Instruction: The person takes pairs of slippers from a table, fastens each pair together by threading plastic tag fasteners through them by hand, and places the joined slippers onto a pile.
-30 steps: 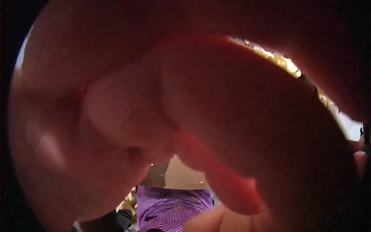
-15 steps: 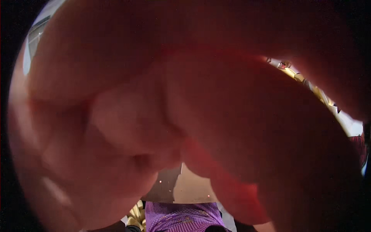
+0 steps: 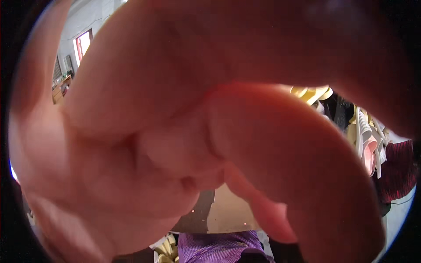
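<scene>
Your hand (image 3: 184,144) is sitting right against the camera and is filling nearly the whole view, so you are seeing mostly soft, pinkish, blurred skin with deep folds. Which hand it is cannot be told. Its fingers (image 3: 280,175) are curling inward, half closed, and nothing is showing in its grasp; whether it is touching the camera itself cannot be told. The other hand is not showing.

Below the curled fingers, in the gap under the palm, a purple checked cloth (image 3: 219,246) is lying crumpled, woven and slightly glossy. Just above it a flat beige panel (image 3: 228,212) with straight edges is meeting a darker grey surface (image 3: 195,217) speckled with small spots.

Beyond the fingers to the right, pale yellow and white moulded shapes (image 3: 366,136) are stacking up with smooth curved rims, and a dark red ribbed fabric (image 3: 401,168) is hanging beside them.

Far off above the hand's left edge, a light wall is carrying a bright red-framed window (image 3: 83,43).
</scene>
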Demonstrator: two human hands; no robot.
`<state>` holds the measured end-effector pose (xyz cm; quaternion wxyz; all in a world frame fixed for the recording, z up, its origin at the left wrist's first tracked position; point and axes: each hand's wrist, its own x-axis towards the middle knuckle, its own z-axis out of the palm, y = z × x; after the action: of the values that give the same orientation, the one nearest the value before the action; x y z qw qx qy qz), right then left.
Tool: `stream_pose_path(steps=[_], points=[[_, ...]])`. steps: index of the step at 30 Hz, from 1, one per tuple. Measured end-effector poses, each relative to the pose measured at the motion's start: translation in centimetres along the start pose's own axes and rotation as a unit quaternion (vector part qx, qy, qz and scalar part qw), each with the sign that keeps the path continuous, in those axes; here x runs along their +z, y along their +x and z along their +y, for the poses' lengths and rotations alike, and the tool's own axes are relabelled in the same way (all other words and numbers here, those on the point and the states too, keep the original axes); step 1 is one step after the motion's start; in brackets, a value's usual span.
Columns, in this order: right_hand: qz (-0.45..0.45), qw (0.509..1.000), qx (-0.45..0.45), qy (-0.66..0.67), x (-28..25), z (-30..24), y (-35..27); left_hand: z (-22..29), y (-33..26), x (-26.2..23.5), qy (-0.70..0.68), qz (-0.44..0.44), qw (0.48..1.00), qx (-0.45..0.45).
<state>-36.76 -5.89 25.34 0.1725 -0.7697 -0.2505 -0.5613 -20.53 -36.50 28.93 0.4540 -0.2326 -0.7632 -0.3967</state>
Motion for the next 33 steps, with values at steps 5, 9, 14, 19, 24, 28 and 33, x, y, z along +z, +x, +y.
stream_pose_path(steps=[5,9,14,19,24,28,33], points=[[-0.061,0.975,0.2,0.079,-7.9,1.2,-7.5,2.1,-1.1,-0.7,0.005,0.006,1.0,-0.028],[0.55,0.706,0.402,-0.191,-11.9,6.5,-17.3,2.6,-2.5,-1.1,0.008,0.017,0.998,-0.059],[0.77,0.461,0.388,-0.21,-21.2,10.5,-28.5,4.3,-3.5,-0.3,0.0,0.009,0.991,-0.13],[0.802,0.413,0.382,-0.199,-27.2,10.8,-32.8,4.9,-4.5,0.2,-0.003,0.016,0.987,-0.161],[0.787,0.437,0.391,-0.19,-29.1,13.6,-33.9,5.8,-7.0,1.6,0.041,0.125,0.97,-0.203],[0.794,0.444,0.343,-0.233,-27.9,10.5,-32.3,-1.4,-10.2,3.1,-0.05,0.21,0.933,-0.289],[0.769,0.52,0.306,-0.21,-19.2,10.0,-29.8,-7.9,-14.6,3.4,-0.117,0.273,0.868,-0.397]])
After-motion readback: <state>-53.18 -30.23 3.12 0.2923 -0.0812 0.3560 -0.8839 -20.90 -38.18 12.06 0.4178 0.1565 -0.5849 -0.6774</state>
